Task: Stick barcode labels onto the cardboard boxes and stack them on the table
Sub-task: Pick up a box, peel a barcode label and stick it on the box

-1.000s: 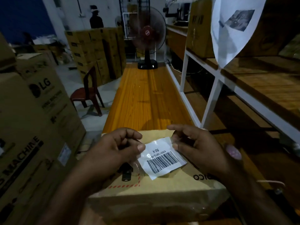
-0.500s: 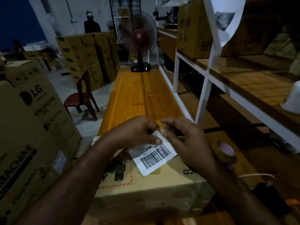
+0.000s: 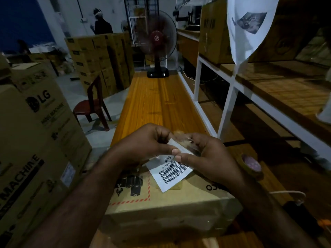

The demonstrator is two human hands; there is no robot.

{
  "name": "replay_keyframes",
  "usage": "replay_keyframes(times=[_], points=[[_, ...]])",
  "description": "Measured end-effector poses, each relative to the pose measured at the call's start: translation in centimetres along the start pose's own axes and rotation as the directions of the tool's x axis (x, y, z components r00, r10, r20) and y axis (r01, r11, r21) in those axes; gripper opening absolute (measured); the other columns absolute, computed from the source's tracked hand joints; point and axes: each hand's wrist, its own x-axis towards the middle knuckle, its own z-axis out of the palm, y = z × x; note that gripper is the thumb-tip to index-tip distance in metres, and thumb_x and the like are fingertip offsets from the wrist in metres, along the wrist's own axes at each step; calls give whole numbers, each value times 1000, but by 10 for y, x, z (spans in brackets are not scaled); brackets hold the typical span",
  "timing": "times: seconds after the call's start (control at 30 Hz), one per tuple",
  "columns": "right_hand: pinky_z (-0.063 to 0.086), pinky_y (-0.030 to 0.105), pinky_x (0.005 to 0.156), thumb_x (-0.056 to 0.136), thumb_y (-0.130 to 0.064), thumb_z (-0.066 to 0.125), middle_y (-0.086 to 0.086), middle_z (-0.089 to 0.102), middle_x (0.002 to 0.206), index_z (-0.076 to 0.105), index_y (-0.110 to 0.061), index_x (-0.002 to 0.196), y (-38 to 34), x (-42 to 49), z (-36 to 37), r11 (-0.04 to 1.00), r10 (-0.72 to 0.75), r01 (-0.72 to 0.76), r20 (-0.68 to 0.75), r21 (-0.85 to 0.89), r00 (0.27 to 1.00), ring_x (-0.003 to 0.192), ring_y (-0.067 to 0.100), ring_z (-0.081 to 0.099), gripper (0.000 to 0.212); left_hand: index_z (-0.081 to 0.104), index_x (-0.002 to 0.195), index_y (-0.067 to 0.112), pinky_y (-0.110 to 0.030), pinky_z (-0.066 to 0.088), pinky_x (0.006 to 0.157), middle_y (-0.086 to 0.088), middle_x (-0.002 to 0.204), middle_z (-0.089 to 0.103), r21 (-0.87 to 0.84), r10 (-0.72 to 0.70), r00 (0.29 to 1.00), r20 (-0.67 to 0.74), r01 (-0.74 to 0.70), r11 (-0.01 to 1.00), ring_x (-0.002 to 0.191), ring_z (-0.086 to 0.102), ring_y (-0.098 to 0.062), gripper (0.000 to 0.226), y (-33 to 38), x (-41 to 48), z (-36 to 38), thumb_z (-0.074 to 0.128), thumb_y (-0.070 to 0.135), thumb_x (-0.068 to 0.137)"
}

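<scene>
A cardboard box (image 3: 166, 204) lies flat at the near end of the long orange wooden table (image 3: 157, 104), its top face up, with a red dashed print and small black pictures toward its left side. Above the middle of that top face, both hands hold a white barcode label (image 3: 172, 173) by its upper edge. The left hand (image 3: 143, 144) has its fingers (image 3: 176, 151) curled, the thumb tip pressed on the label's top strip. The right hand (image 3: 213, 158) meets it from the other side, its fingers (image 3: 197, 141) also curled and pinching the same edge along with a bit of clear film. The label hangs tilted, the barcode facing up, its lower corner down over the box top; whether it touches the cardboard cannot be told.

At the far end of the table stands a dark red fan (image 3: 157, 42) on a black base. Along the table's right edge runs a white-framed shelf rack (image 3: 227, 106) that carries a brown box (image 3: 213, 29), with a white sheet of paper (image 3: 247, 27) hanging in front. A roll of tape (image 3: 250, 165) sits just right of the right hand. Off the table's left edge are a big carton marked LG (image 3: 35, 133), a red chair (image 3: 91, 106), and farther back a stack of cartons (image 3: 100, 58) with a person (image 3: 100, 22) behind it.
</scene>
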Motion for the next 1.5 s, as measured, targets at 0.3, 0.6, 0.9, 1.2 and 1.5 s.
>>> replay_keyframes(times=[0.3, 0.6, 0.9, 1.2, 1.5], points=[[61, 42, 66, 79, -17, 81, -3, 75, 100, 68, -27, 112, -7, -8, 1, 989, -122, 126, -53, 82, 991, 85, 13, 73, 37, 65, 108, -6, -30, 60, 73, -16, 95, 73, -120, -39, 998, 49, 45, 992, 87, 72, -26, 33, -4, -4, -4, 72, 0, 77], [60, 36, 62, 79, -9, 79, 0, 75, 92, 70, -16, 113, -9, -10, 2, 971, -189, 197, -73, 138, 979, 79, 17, 73, 36, 66, 105, -12, -57, 53, 82, -32, 101, 70, 35, -118, 989, 94, 115, 993, 97, 66, -49, 47, -4, -10, -10, 81, 19, 73], [53, 28, 55, 94, -44, 51, 8, 72, 80, 74, -20, 92, -13, -11, 1, 941, -194, 232, -168, 247, 966, 68, 20, 69, 34, 71, 99, -3, -36, 62, 75, -20, 97, 75, -266, -43, 998, 53, 56, 962, 88, 73, -33, 26, -7, -13, -8, 75, 1, 74], [53, 26, 52, 86, -72, 34, 7, 72, 68, 77, -25, 83, -17, -12, -1, 908, -19, 72, -131, 413, 991, 61, 18, 69, 64, 70, 96, 10, -36, 61, 73, -8, 91, 76, -291, -23, 974, -227, -45, 956, 86, 74, -23, 22, 16, -35, -10, 69, 10, 75], [48, 28, 95, 93, -57, 38, -16, 64, 120, 62, -36, 121, -40, -29, 20, 738, -150, 231, 179, -634, 972, 110, 0, 54, 43, 63, 126, 14, -39, 50, 90, -5, 119, 65, 597, 408, 533, -741, 246, 764, 109, 58, -20, 40, -23, -67, 25, 59, -2, 89]])
